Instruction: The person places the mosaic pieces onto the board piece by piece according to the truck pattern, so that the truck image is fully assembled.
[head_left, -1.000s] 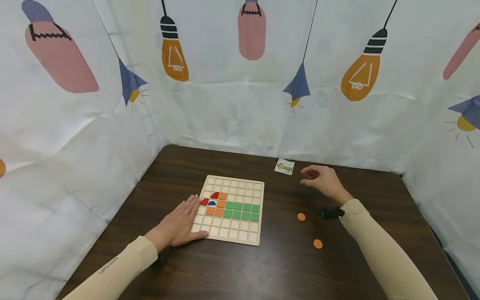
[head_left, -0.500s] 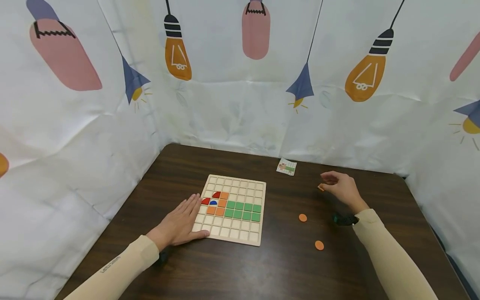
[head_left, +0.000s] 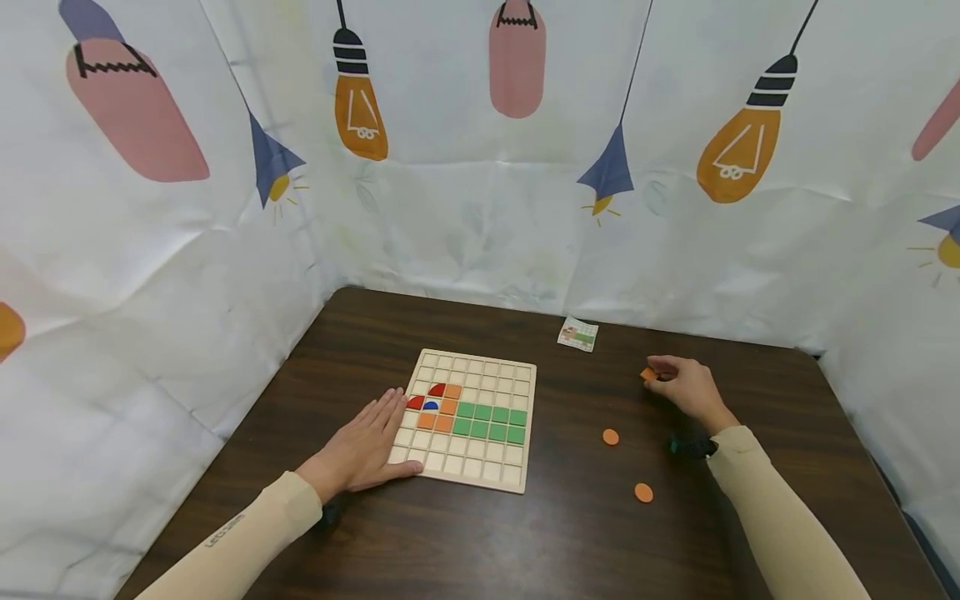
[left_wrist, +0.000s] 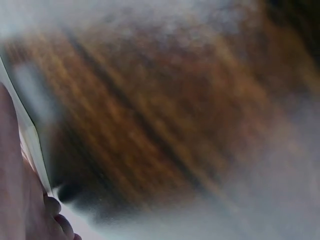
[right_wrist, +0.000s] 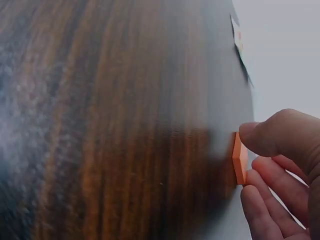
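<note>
My left hand (head_left: 363, 442) lies flat with straight fingers along the left edge of a pale wooden grid board (head_left: 480, 375). In the board's cells are green square tiles (head_left: 491, 422), orange square tiles (head_left: 444, 422), red quarter-round pieces (head_left: 437, 389) and a blue half-round piece (head_left: 431, 406). The left wrist view shows only part of this hand at the board's edge (left_wrist: 35, 145). Off to the right, my right hand (head_left: 690, 387) pinches a small orange tile (right_wrist: 240, 159) between thumb and fingers, close over the table.
Two orange round discs (head_left: 611, 437) lie apart on the dark wooden table (head_left: 570, 542), between board and right forearm. A small printed card (head_left: 578, 334) with a coloured grid picture sits near the back edge. White fabric (head_left: 465, 233) with printed lamps hangs behind and at the sides.
My right hand has moved to the right, away from the card, and now pinches an orange tile that was not visible at its fingers a second ago. The left hand stays on the board.
</note>
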